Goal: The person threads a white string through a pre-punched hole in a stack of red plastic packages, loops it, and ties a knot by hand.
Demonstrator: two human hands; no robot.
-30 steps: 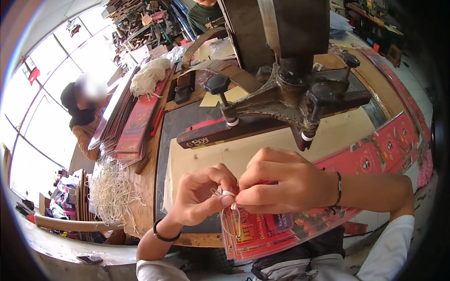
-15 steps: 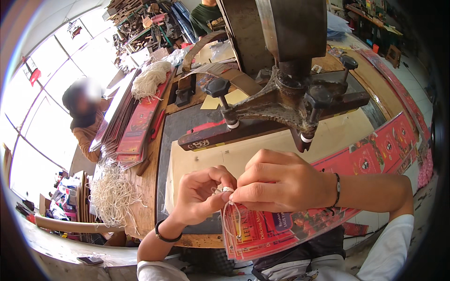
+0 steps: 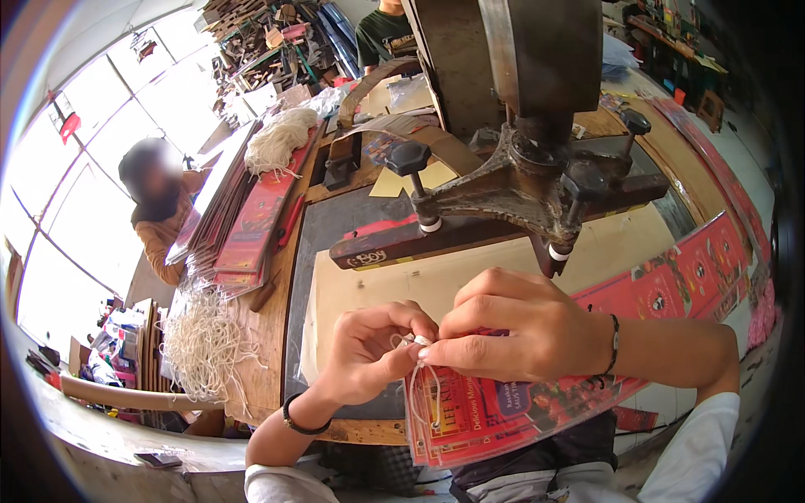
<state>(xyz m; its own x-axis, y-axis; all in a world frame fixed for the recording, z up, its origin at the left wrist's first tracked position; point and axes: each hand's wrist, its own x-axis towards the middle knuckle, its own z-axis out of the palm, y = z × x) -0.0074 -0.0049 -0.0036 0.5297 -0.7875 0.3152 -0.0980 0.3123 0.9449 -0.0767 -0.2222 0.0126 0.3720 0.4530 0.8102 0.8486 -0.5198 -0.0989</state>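
A thin white string (image 3: 438, 387) runs through an eyelet at the corner of a stack of red printed plastic sheets (image 3: 537, 432). Both of my hands meet just above that corner. My left hand (image 3: 373, 348) pinches the string between thumb and forefinger, where it forms a small loop or knot. From the other side, my right hand (image 3: 524, 327) grips the string right against the left fingertips. The sheets slant across my lap at the table's front edge. My fingers partly cover the knot.
A heavy metal press (image 3: 528, 168) stands over a pale board (image 3: 402, 289) in front of me. A heap of loose white string (image 3: 205, 344) lies at the left, near stacked red sheets (image 3: 247, 239) and a string bundle (image 3: 281, 142). Another person (image 3: 155, 210) works beyond them.
Both hands stay pinched on the string, with little finger movement. The whole scene has shifted slightly to the right in the picture.
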